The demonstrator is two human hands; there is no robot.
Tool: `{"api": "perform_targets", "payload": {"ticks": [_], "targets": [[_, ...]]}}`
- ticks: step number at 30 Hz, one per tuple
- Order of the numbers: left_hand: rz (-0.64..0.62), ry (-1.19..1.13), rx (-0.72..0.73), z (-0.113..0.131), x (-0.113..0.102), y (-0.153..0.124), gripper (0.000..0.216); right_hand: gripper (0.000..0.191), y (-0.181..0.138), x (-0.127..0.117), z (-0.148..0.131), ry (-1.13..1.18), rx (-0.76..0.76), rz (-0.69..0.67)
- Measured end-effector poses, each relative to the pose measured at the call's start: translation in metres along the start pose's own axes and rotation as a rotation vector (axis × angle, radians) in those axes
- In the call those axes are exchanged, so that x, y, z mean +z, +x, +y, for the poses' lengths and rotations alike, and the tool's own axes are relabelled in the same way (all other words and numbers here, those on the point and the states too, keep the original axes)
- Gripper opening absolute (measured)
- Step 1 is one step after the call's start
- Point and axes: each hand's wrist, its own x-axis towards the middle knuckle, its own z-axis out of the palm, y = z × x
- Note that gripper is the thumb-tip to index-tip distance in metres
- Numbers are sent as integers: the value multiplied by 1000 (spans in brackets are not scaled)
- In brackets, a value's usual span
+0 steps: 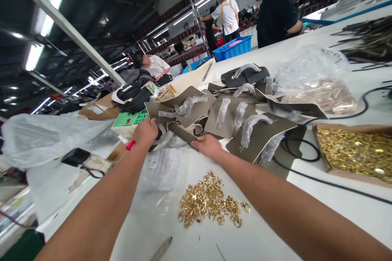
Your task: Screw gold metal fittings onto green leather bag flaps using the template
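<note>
My left hand [147, 131] is closed at the left edge of a pile of grey-brown leather bag panels; its fingertips are partly hidden behind the material. My right hand [210, 146] pinches the near right corner of a folded leather panel [183, 135]. Whether both hands grip the same panel, I cannot tell. Around them lie more leather panels [231, 119] with handles wrapped in clear plastic [255, 126]. Nearer to me, a heap of gold metal rings and fittings [208, 200] rests on the white table [260, 220].
At right stand a cardboard tray of small gold hardware [357, 149] and a plastic bag of metal parts [320, 89]. A black cable [330, 187] crosses the table. A phone [76, 157] and plastic sheeting [49, 134] lie left. A blue crate [234, 49] and several people are beyond.
</note>
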Motion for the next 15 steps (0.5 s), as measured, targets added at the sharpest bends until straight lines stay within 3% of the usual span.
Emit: {"api": "perform_targets", "payload": {"ticks": [5, 9, 12, 15], "targets": [[146, -63, 22, -38, -84, -22, 36, 41, -32, -18, -8, 263, -81, -18], [213, -222, 43, -57, -145, -68, 34, 41, -84, -54, -35, 409, -155, -4], [207, -405, 38, -58, -171, -117, 36, 36, -124, -99, -47, 515, -130, 79], [137, -598, 48, -41, -179, -170, 38, 30, -161, -149, -39, 561, -17, 217]]}}
